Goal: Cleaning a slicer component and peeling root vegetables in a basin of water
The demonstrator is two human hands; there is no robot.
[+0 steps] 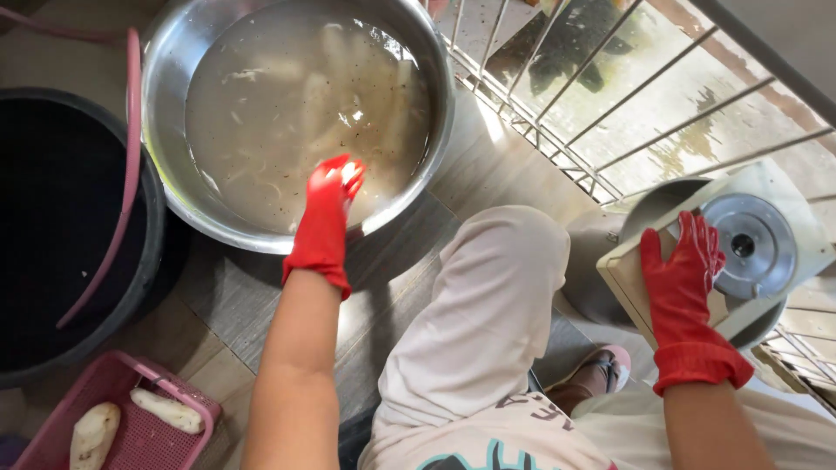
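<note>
My left hand, in a red rubber glove, reaches into a large steel basin of cloudy water where pale peeled root pieces lie submerged; its fingertips dip below the surface, and whether they hold anything is hidden. My right hand, also in a red glove, rests flat with fingers spread on a cream-coloured slicer board with a round metal disc, which lies over a second steel bowl.
A black tub with a pink hose stands at the left. A pink plastic basket at lower left holds two peeled root pieces. A metal railing runs behind. My bent knee lies between the bowls.
</note>
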